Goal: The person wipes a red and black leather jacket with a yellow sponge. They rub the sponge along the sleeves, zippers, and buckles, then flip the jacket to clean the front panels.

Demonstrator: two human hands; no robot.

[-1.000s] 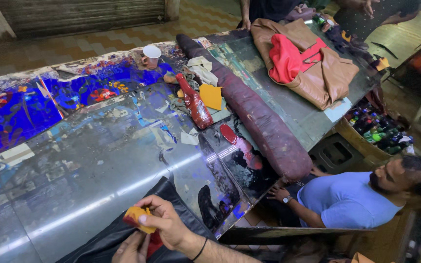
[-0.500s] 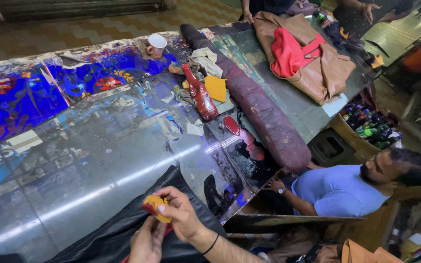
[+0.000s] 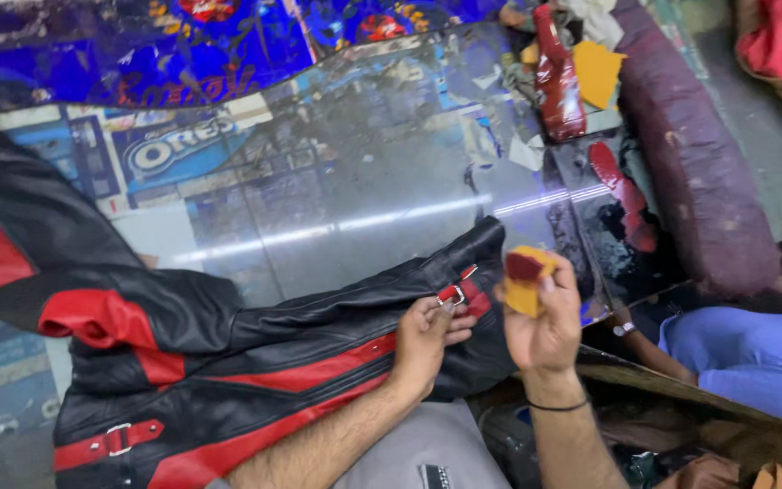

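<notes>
Smearing is the risk I am watching for here. My left hand (image 3: 427, 340) is pinching the red buckle strap (image 3: 465, 295) of the black and red leather jacket (image 3: 255, 362), which is lying across the glass-topped table (image 3: 364, 190). My right hand (image 3: 545, 317) is clamping a yellow sponge (image 3: 525, 276), red-stained on top, just beside the strap. If the sponge is tilting, I judge colour could be marking the black leather.
</notes>
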